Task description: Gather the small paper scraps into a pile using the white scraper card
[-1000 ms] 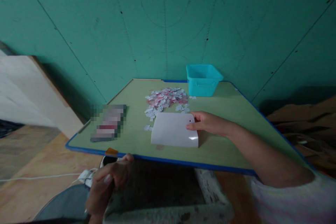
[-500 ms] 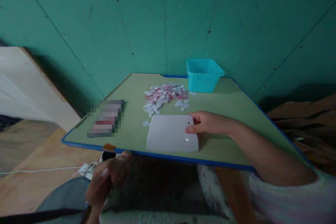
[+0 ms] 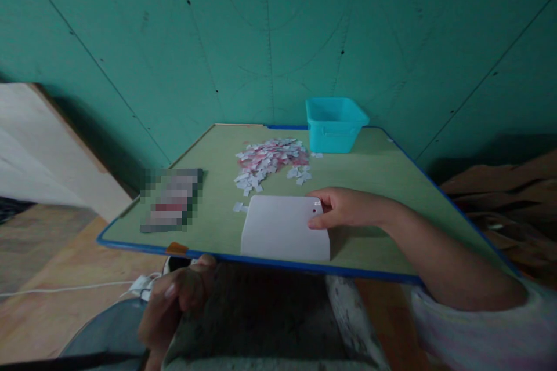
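My right hand [image 3: 343,208] pinches the right side of a white plastic scraper [image 3: 282,229], thumb on its face near a small hole. The scraper leans with its lower edge down by the table's front rim. Beyond it lies a heap of small white and pink paper slips [image 3: 274,156], with a few loose slips [image 3: 239,207] left of the scraper. Just below the front rim, my left hand [image 3: 183,293] is closed with its fingers curled. What it grips is hard to make out; a dark, pale-edged opening [image 3: 261,313] lies beside it over my lap.
A turquoise plastic bin [image 3: 335,127] stands at the back right of the blue-edged table [image 3: 369,243]. On the left lies a blurred-out flat item [image 3: 172,200]. A green wall [image 3: 270,40] rises behind; a pale board [image 3: 56,151] leans at the left.
The scraper has come slightly nearer to me, toward the front rim, with my right hand still on it. My view has shifted a little. My left hand stays about where it was.
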The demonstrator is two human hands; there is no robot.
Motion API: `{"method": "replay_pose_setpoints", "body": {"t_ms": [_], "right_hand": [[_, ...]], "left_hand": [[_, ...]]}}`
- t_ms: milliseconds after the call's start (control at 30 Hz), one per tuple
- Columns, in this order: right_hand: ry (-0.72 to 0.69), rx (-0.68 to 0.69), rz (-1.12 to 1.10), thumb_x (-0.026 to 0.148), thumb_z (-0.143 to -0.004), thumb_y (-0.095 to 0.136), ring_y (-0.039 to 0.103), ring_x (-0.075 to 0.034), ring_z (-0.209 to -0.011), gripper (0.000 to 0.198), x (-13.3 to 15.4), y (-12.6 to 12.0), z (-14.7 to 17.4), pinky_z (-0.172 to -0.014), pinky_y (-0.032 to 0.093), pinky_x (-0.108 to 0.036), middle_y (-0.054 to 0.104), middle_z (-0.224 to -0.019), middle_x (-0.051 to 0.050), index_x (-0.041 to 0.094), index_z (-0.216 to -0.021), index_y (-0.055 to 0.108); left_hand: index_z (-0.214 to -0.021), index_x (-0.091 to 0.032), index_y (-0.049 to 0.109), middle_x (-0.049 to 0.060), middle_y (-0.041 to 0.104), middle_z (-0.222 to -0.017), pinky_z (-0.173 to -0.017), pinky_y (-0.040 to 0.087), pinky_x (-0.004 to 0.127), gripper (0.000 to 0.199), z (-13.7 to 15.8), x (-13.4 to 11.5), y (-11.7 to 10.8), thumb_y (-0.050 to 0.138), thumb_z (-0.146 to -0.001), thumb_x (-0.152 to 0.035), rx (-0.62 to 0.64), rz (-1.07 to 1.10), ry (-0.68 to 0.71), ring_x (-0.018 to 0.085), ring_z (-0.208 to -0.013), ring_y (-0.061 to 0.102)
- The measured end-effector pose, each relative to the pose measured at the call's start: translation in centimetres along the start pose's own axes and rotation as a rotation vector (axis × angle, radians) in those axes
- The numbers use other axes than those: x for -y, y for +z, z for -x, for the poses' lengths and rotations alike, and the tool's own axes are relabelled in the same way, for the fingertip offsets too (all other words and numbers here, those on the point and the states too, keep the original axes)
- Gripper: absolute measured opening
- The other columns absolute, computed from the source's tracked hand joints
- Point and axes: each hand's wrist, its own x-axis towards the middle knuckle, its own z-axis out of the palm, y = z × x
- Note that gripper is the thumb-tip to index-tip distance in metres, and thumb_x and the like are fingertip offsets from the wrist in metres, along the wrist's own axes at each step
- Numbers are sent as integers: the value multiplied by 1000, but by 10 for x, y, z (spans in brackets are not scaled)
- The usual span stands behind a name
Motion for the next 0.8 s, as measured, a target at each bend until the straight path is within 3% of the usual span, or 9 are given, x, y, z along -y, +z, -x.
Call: {"method": "replay_pose_setpoints", "body": {"t_ms": [67, 133, 267, 367, 467, 700, 800], "right_hand": [[10, -20, -13, 23, -68, 62, 56, -11, -73, 24, 2, 0, 0, -67, 43, -25, 63, -86, -3, 13, -89, 58], [-4, -122, -60, 22, -67, 61, 56, -12, -73, 22, 5, -1, -1, -68, 43, -26, 63, -84, -3, 13, -87, 58], [-156, -561, -218, 27, -69, 56, 56, -12, -69, 23, 8, -11, -7, -67, 43, -28, 63, -83, -2, 17, -90, 57], [-279, -928, -214, 30, -69, 54, 56, -14, -71, 24, 1, -26, -11, -70, 43, -32, 62, -83, -1, 19, -90, 56], [-312, -1143, -130, 22, -66, 51, 55, -17, -73, 20, -11, -41, -14, -74, 42, -36, 61, -80, -2, 18, -85, 55], [-411, -1124, 49, 24, -72, 45, 54, -18, -92, 26, -27, -45, -32, -86, 40, -38, 60, -98, -3, 19, -97, 51], [-381, -1094, 191, 26, -75, 44, 54, -18, -91, 25, -29, -41, -40, -86, 39, -38, 60, -99, -5, 19, -97, 51]], "left_hand": [[-44, -21, 60, -1, 54, -36, -30, 29, 29, 27, 0, -1, -1, 58, -68, -34, 11, -35, -10, 13, -32, 45], [-44, -21, 59, -1, 54, -36, -31, 31, 30, 28, 0, -1, -3, 57, -68, -35, 8, -52, -18, 13, -31, 45], [-44, -22, 60, -2, 53, -35, -34, 33, 30, 26, 1, 1, -6, 58, -67, -35, -28, -53, -31, 14, -34, 47], [-42, -23, 60, -2, 51, -32, -30, 29, 30, 26, 3, 2, -7, 61, -64, -36, -70, -65, -55, 13, -30, 42], [-42, -24, 60, -2, 51, -33, -33, 32, 29, 26, 5, 4, -11, 59, -65, -37, -76, -56, -71, 14, -33, 44], [-44, -23, 59, -1, 52, -34, -50, 41, 34, 27, 5, 8, -14, 55, -68, -35, -45, -53, -40, 16, -37, 45], [-43, -23, 58, -1, 51, -35, -54, 42, 35, 28, 4, 7, -8, 54, -68, -36, -49, -20, -48, 15, -37, 44]]}}
